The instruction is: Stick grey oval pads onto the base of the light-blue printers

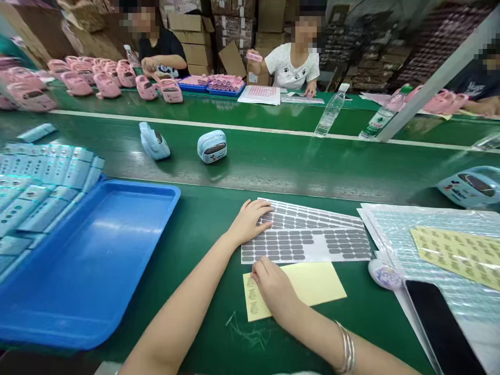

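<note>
My left hand (251, 221) rests flat on the left edge of a sheet of grey oval stickers (312, 239), fingers spread over its top left corner. My right hand (273, 289) lies on a yellow backing sheet (312, 284) just below, fingertips touching the lower edge of the grey sheet. Whether a sticker is pinched there I cannot tell. A bracelet circles my right wrist.
A blue tray (89, 260) sits at left beside several light blue parts (42, 182). Two light blue devices (211, 146) lie on the green belt. More sticker sheets (437, 234), a black phone (441, 325) and bottles (332, 109) are at right. Other people work across the belt with pink devices (105, 83).
</note>
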The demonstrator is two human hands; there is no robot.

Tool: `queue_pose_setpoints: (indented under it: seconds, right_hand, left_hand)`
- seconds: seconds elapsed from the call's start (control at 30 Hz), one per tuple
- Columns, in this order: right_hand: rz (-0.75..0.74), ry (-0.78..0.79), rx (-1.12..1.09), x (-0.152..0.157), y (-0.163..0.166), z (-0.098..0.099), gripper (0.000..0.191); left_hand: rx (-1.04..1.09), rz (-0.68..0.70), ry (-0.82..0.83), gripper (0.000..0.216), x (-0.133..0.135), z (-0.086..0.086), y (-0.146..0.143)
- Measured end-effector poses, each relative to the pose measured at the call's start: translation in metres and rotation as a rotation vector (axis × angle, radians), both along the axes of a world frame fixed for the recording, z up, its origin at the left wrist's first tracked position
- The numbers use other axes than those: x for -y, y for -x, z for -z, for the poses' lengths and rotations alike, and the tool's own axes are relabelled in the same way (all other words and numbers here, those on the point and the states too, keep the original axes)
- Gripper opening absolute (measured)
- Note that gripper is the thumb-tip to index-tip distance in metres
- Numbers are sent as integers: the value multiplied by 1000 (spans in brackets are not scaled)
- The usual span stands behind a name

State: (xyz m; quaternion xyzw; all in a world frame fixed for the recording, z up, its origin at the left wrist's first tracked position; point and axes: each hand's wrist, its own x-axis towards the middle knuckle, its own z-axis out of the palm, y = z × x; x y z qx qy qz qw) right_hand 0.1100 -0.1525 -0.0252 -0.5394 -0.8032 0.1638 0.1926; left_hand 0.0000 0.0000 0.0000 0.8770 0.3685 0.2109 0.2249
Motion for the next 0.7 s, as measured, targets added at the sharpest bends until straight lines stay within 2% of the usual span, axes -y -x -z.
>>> queue_pose_setpoints:
  seconds: [0.17,0.33,0.57,0.7]
  right_hand:
    - [-4,46,-31,-1,1,-1,24]
    - [-80,210,-151,1,-8,-17,25]
    - [-204,504,-453,-1,-32,-52,16]
    - [-116,522,-695,-12,-58,-59,14]
  left_hand:
    - [-1,-3,-7,38,-1,1,1]
    - [3,-5,-17,37,-1,1,1]
    - [3,-10,-10,37,-1,0,2]
    - [-7,-9,-26,40,-3,1,3]
